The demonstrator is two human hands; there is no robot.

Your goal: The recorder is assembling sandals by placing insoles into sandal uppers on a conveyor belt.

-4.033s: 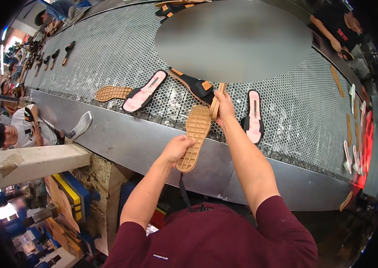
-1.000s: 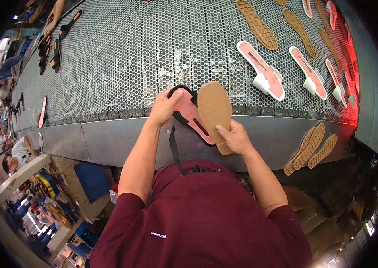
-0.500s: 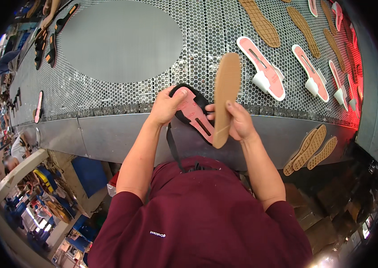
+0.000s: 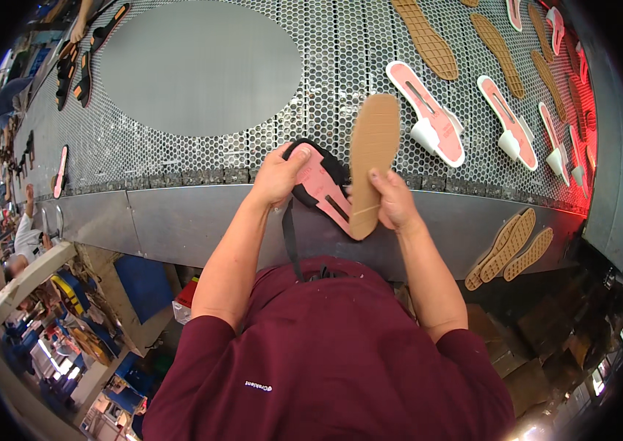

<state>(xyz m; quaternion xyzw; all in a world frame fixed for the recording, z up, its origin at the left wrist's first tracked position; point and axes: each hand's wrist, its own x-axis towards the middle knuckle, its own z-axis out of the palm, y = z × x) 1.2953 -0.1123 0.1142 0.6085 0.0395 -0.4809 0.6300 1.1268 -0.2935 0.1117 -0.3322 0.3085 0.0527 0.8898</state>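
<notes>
My left hand [image 4: 276, 176] grips a black sandal upper [image 4: 337, 167] with a pink insole board [image 4: 316, 178] showing on its underside, thumb pressed on the pink. A dark slot runs along the board's lower part. In my right hand [image 4: 394, 200] is a tan shoe sole [image 4: 375, 147], held nearly upright by its lower half, broad face toward me. The sole overlaps the right edge of the sandal upper and hides part of it; whether they touch, I cannot tell. Both are held over the near edge of a mesh conveyor [image 4: 341, 73].
White sandal uppers with pink boards [image 4: 429, 117] and tan soles [image 4: 426, 40] lie on the belt at right, near a red glow [image 4: 584, 110]. Several soles [image 4: 510, 246] rest on the metal ledge [image 4: 179, 220]. Black sandals [image 4: 83, 81] and another person's hand [image 4: 78, 31] are at far left.
My right hand has turned the tan sole so more of its broad face shows, and it covers more of the sandal upper. Pieces on the belt have shifted slightly left.
</notes>
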